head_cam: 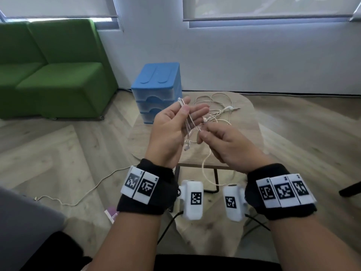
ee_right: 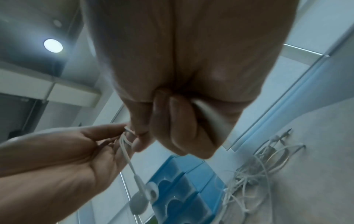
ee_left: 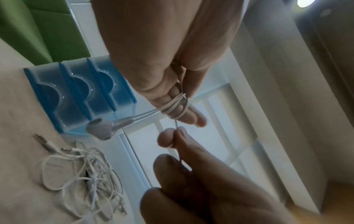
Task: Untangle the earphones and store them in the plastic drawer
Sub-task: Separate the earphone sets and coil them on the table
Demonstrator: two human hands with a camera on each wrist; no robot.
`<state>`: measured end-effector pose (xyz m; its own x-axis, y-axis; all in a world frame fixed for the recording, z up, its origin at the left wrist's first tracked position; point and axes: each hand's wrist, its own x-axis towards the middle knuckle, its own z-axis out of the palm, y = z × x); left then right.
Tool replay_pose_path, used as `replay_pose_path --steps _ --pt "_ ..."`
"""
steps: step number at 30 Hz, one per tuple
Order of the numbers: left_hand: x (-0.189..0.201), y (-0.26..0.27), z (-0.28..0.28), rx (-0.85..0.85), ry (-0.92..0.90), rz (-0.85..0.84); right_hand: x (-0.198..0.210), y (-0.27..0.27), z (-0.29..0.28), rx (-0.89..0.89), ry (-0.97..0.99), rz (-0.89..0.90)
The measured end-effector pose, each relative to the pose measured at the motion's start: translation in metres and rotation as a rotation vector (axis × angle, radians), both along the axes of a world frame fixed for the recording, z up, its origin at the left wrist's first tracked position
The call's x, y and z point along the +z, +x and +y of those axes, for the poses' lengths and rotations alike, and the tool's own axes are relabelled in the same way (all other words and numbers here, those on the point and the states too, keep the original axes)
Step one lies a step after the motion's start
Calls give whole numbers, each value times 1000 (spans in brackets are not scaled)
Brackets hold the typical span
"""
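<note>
- Here, above a small wooden table (head_cam: 248, 122), the left hand (head_cam: 172, 130) is raised palm-up with its fingers nearly straight, and white earphones (head_cam: 188, 124) are looped in several turns around those fingers, the thumb pressing the loops in place.
- Two earbuds (ee_right: 145, 195) hang from the loops below the palm, shown close in the right wrist view.
- The right hand (head_cam: 224, 145), just beside the left, has its fingers curled, and thumb and forefinger pinch a strand of the same cord; the left wrist view shows the strand running taut from the coil to that pinch.
- More cord trails down from the right hand over the table's near edge.
- A loose tangle of cable (head_cam: 216, 108) with its plugs lies on the tabletop beyond the hands.
- The blue plastic drawer unit (head_cam: 156, 90) stands at the table's far left corner, all three drawers closed.
- A green sofa (head_cam: 48, 71) sits against the wall at left.
</note>
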<state>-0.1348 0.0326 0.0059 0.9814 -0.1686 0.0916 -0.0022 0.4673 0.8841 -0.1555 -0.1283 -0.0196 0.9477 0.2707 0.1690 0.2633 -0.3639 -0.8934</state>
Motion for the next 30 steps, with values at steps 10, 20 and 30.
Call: replay_pose_path --steps 10,20,30 --pt "-14 1 1 -51 782 -297 24 0 -21 -50 -244 -162" --pt "-5 2 11 -319 342 -98 9 -3 -17 -136 325 -50" --pt "0 7 8 -385 77 58 10 3 -8 -33 681 123"
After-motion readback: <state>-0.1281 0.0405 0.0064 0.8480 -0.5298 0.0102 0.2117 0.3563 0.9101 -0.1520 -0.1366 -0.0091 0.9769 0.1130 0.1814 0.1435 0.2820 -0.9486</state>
